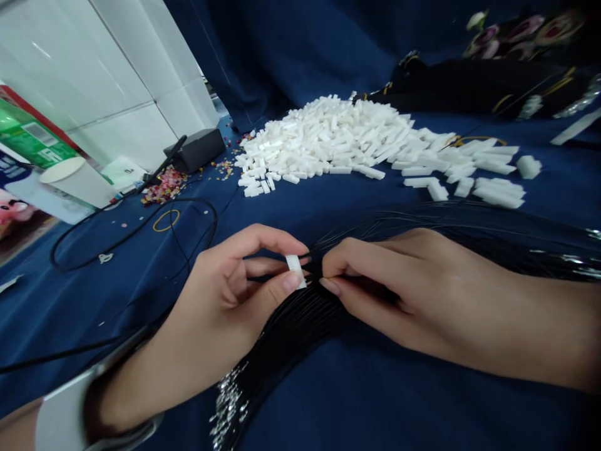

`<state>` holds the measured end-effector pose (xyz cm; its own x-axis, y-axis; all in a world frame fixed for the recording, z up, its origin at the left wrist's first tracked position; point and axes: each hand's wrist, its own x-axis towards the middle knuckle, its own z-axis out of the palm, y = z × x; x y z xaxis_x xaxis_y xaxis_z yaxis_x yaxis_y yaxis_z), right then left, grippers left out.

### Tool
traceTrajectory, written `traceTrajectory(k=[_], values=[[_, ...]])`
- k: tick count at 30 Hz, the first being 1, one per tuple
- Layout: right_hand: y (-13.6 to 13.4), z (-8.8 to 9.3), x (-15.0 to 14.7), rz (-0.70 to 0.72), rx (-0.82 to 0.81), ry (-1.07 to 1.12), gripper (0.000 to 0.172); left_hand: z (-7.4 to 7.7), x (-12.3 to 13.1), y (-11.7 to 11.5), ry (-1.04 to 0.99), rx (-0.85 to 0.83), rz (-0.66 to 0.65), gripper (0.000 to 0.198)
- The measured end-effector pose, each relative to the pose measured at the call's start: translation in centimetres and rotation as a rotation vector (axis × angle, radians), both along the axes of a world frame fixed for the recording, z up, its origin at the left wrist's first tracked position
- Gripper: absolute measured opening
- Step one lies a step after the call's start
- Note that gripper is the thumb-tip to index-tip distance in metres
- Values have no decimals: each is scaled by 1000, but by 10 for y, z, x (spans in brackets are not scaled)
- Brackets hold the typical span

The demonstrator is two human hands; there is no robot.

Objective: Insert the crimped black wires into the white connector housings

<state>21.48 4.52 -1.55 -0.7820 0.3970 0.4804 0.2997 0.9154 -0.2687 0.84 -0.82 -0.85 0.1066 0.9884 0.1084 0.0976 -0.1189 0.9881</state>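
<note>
My left hand (225, 300) pinches a small white plastic connector housing (295, 270) between thumb and forefinger. My right hand (375, 282) comes in from the right, its thumb and forefinger pinched on thin black wires close to the housing. A large bundle of thin black wires (300, 326) curves beneath both hands, with bright metal terminals (229, 401) at its lower ends. Beyond the hands lies a heap of white connector housings (323, 141), with longer white pieces (474, 169) to its right.
Everything lies on a dark blue cloth (117, 300). To the left are a looped black cable (131, 235), a black box (195, 149), a paper cup (77, 181), a heap of small coloured bits (164, 185) and a white tiled wall (94, 81). Dark patterned fabric (469, 81) lies at the back right.
</note>
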Motion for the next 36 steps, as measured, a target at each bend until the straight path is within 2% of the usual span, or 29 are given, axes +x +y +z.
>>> traceTrajectory(k=[7,13,20,24,28,32,33,34,36], values=[[-1,-5,2,-4,67,-19,25,0,1,-4,20,46,14,24],[-6,-6,4,20,74,-4,24,-1,3,-8,43,27,-30,25],[-2,-7,-1,-64,94,78,22,2,1,1,-64,-52,49,16],[9,-1,3,-141,273,26,20,1,-4,7,-58,-17,123,17],[27,20,19,-260,544,-174,24,-1,-9,12,-29,68,227,20],[30,34,26,-418,667,-175,29,-3,-11,15,-26,71,247,19],[27,34,24,-386,672,-158,29,-3,-12,15,-36,59,235,19],[22,31,20,-291,653,-136,27,-3,-12,15,-48,43,224,19],[12,22,11,-28,505,-128,22,-3,-11,15,-63,21,203,19]])
